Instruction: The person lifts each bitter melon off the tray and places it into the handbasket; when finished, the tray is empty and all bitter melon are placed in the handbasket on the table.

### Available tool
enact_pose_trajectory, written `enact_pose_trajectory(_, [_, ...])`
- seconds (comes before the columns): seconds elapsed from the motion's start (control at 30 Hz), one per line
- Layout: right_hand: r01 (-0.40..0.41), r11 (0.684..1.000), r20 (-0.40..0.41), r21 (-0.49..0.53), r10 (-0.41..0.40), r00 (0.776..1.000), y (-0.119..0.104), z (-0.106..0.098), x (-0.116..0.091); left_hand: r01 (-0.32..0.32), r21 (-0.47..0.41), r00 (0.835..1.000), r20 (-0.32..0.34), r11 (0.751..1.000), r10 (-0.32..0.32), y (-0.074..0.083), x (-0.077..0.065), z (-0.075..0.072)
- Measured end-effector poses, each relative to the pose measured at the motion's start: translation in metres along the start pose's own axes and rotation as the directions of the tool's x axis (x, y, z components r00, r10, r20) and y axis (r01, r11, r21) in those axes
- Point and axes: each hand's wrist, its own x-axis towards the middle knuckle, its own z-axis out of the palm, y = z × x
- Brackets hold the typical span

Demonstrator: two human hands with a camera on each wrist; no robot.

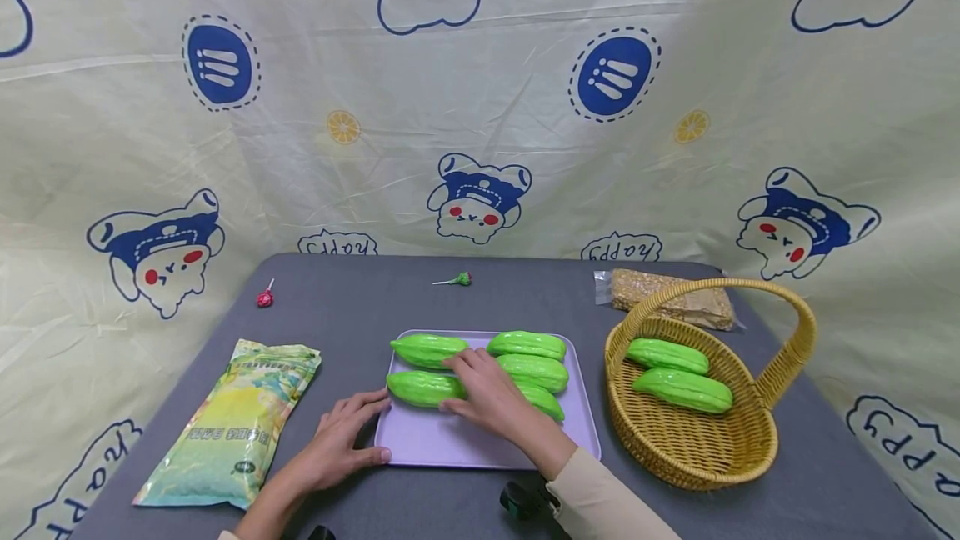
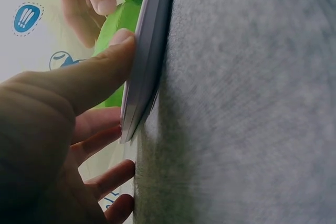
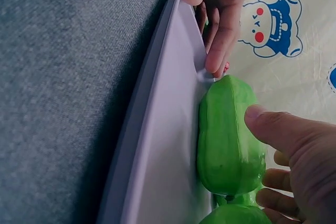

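Observation:
A lilac tray (image 1: 450, 448) bears several ridged green gourds. My left hand (image 1: 341, 440) touches its left edge near the front corner, thumb and fingers spread apart; in the left wrist view the thumb (image 2: 118, 51) lies on the rim. My right hand (image 1: 487, 394) reaches over the tray and grips the right end of the front-left green gourd (image 1: 420, 388). Its thumb (image 3: 262, 121) lies along that gourd (image 3: 228, 135) in the right wrist view, with the other fingers partly hidden behind. Another gourd (image 1: 427, 350) lies behind it, and more (image 1: 534, 372) sit to the right.
Right of the tray stands a wicker basket (image 1: 697, 473) with a tall handle, holding two green gourds (image 1: 682, 390). A clear bag of grain (image 1: 667, 298) lies behind it. At left is a yellow-green packet (image 1: 232, 423). A red lollipop (image 1: 265, 298) and green lollipop (image 1: 463, 279) lie farther back.

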Motion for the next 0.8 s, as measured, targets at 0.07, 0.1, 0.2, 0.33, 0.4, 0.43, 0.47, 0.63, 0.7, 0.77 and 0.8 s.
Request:
enact_pose_trajectory(0.07, [-0.010, 1.000, 0.020, 0.002, 0.010, 1.000, -0.0005, 0.0010, 0.0018, -0.003, 0.003, 1.000, -0.007, 1.000, 0.003, 0.0004, -0.0001, 0.0006])
enact_pose_trajectory(0.1, [-0.013, 1.000, 0.029, 0.001, 0.013, 1.000, -0.0006, 0.0017, 0.0027, -0.005, 0.005, 1.000, -0.011, 1.000, 0.005, 0.0006, -0.0003, 0.0008])
enact_pose_trajectory(0.2, [-0.022, 1.000, 0.052, -0.002, 0.022, 0.998, -0.0012, 0.0034, 0.0050, -0.009, 0.010, 1.000, -0.022, 1.000, 0.009, 0.0011, -0.0007, 0.0016])
enact_pose_trajectory(0.33, [-0.030, 1.000, 0.081, -0.007, 0.031, 0.996, -0.0016, 0.0054, 0.0065, -0.004, 0.018, 0.999, -0.035, 1.000, 0.005, 0.0020, -0.0009, 0.0030])
enact_pose_trajectory(0.4, [-0.033, 0.999, 0.095, -0.008, 0.033, 0.995, -0.0016, 0.0060, 0.0068, 0.001, 0.021, 0.999, -0.039, 1.000, 0.000, 0.0024, -0.0008, 0.0039])
enact_pose_trajectory(0.43, [-0.034, 0.999, 0.101, -0.006, 0.034, 0.994, -0.0017, 0.0061, 0.0069, 0.004, 0.023, 0.999, -0.041, 1.000, -0.003, 0.0026, -0.0008, 0.0043])
enact_pose_trajectory(0.47, [-0.031, 0.999, 0.103, -0.007, 0.032, 0.994, -0.0017, 0.0064, 0.0070, 0.007, 0.025, 0.999, -0.042, 1.000, -0.006, 0.0028, -0.0007, 0.0046])
enact_pose_trajectory(0.63, [-0.004, 1.000, 0.097, -0.008, 0.005, 0.995, -0.0022, 0.0072, 0.0074, 0.008, 0.028, 0.999, -0.053, 1.000, -0.006, 0.0031, -0.0011, 0.0056])
enact_pose_trajectory(0.7, [0.010, 1.000, 0.087, -0.012, -0.009, 0.996, -0.0023, 0.0082, 0.0077, 0.000, 0.030, 0.998, -0.057, 1.000, 0.001, 0.0028, -0.0016, 0.0057])
enact_pose_trajectory(0.77, [0.024, 1.000, 0.080, -0.018, -0.022, 0.997, -0.0022, 0.0092, 0.0079, -0.007, 0.031, 0.998, -0.061, 0.999, 0.009, 0.0027, -0.0021, 0.0058])
enact_pose_trajectory(0.8, [0.029, 0.999, 0.078, -0.020, -0.028, 0.997, -0.0023, 0.0095, 0.0079, -0.009, 0.031, 0.998, -0.062, 0.999, 0.011, 0.0027, -0.0022, 0.0057])
